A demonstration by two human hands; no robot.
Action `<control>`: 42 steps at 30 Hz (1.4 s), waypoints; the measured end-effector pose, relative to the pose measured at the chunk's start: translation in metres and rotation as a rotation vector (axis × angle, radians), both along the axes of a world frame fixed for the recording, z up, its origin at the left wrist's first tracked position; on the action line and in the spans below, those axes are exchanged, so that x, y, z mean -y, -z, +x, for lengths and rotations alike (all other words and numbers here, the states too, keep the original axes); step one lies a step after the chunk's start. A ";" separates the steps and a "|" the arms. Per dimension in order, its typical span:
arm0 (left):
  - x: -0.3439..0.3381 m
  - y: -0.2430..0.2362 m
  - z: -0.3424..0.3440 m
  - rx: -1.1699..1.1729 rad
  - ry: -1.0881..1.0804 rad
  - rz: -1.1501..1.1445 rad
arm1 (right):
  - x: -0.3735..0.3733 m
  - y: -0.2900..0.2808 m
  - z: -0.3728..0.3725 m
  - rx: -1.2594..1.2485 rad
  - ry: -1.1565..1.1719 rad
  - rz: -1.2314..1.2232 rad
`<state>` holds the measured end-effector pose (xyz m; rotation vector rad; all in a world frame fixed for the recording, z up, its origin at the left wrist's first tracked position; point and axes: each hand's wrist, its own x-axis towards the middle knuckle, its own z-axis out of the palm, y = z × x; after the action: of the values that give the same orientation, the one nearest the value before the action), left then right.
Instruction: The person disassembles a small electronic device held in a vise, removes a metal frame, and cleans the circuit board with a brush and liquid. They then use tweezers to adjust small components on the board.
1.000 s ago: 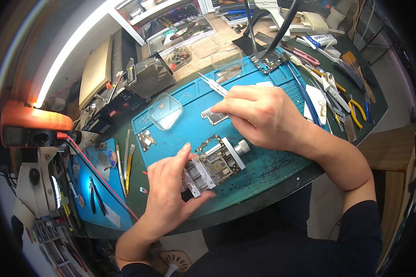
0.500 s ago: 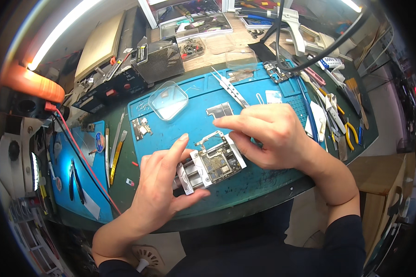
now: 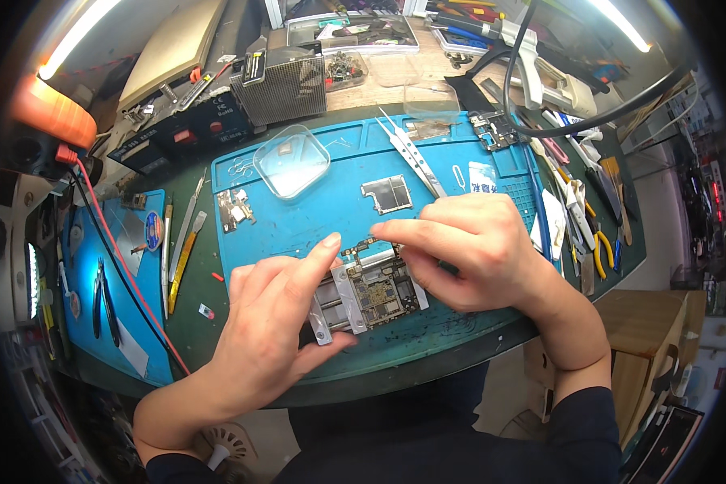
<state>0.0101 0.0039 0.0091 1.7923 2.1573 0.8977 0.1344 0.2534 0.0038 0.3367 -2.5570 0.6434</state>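
A printed circuit board [image 3: 381, 295] sits clamped in a metal board holder [image 3: 321, 313] over the front of the blue mat. My left hand [image 3: 270, 310] grips the holder's left end, its thumb below and its forefinger pointing up. Above the board's far right corner is my right hand [image 3: 468, 254], with the forefinger stretched toward the board's far edge. Its thumb is apart from that finger, near the holder's right end, and the other fingers curl under. I see nothing between them. Tweezers [image 3: 412, 153] and a dark shield plate [image 3: 386, 194] lie beyond.
A clear plastic box [image 3: 291, 163] rests on the blue mat [image 3: 282, 234], with small metal parts [image 3: 235, 211] to its left. Pliers [image 3: 602, 251] and other tools crowd the right side. Cutters [image 3: 105, 302] and a red cable [image 3: 113, 234] are at left. A black cable [image 3: 613, 110] arches overhead.
The whole view has shifted slightly. The board and holder lie tilted differently, with the board facing me more squarely. Both hands keep nearly the same pose.
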 end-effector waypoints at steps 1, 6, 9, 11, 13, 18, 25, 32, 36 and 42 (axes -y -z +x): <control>0.000 0.001 0.000 0.008 -0.001 0.006 | 0.000 0.000 0.000 -0.008 0.005 0.001; 0.002 0.002 0.000 -0.005 0.006 0.002 | -0.002 -0.003 0.000 0.003 0.046 -0.003; 0.002 0.003 -0.002 -0.030 0.023 -0.013 | -0.002 -0.003 0.000 -0.012 0.053 -0.012; 0.002 0.003 -0.001 -0.038 0.024 -0.010 | -0.003 -0.003 0.000 -0.018 0.051 -0.029; 0.002 0.003 -0.001 -0.041 0.023 0.000 | -0.004 -0.002 0.000 -0.037 0.036 -0.061; 0.003 0.002 -0.002 -0.024 0.013 -0.012 | -0.006 -0.012 -0.003 -0.005 -0.091 -0.054; 0.001 -0.006 -0.005 0.002 0.023 -0.035 | 0.000 -0.016 0.002 0.159 -0.144 0.025; -0.003 0.004 -0.005 -0.028 0.012 0.088 | -0.024 -0.038 0.017 0.352 -0.054 0.030; -0.015 0.008 -0.001 -0.044 0.036 0.123 | -0.018 -0.035 0.023 0.469 -0.076 0.065; -0.021 0.010 0.004 -0.088 0.017 0.146 | -0.012 -0.026 0.023 0.462 -0.070 0.133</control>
<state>0.0140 0.0252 -0.0004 1.9492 2.1771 1.0142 0.1576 0.2659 0.0298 0.3565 -3.0504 0.6359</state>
